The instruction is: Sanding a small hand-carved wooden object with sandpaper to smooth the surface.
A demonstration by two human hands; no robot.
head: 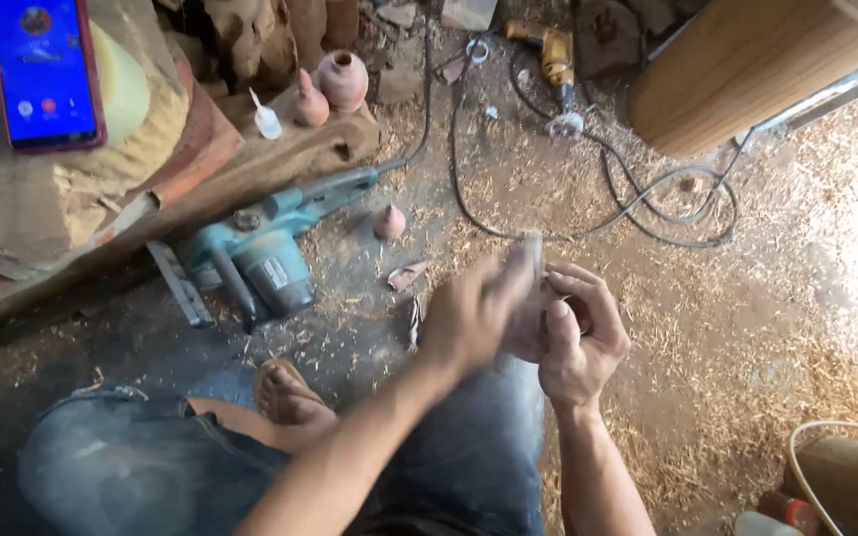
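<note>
I sit on a sawdust-strewn floor in blue jeans, one bare foot [288, 392] tucked in. My right hand [580, 342] grips a small reddish-brown wooden piece [531, 333] in front of my knee. My left hand [474, 313] is blurred with motion and presses a thin sheet, apparently sandpaper [531, 260], against that piece. Much of the wooden piece is hidden between the two hands.
A teal power tool [265, 253] lies left of my hands. Small turned wooden vases [342, 79], a white bottle [266, 121] and a lit phone [44, 69] rest on wood blocks behind it. A wooden cone [389, 221], a yellow drill [554, 55] and black cables [647, 203] lie beyond.
</note>
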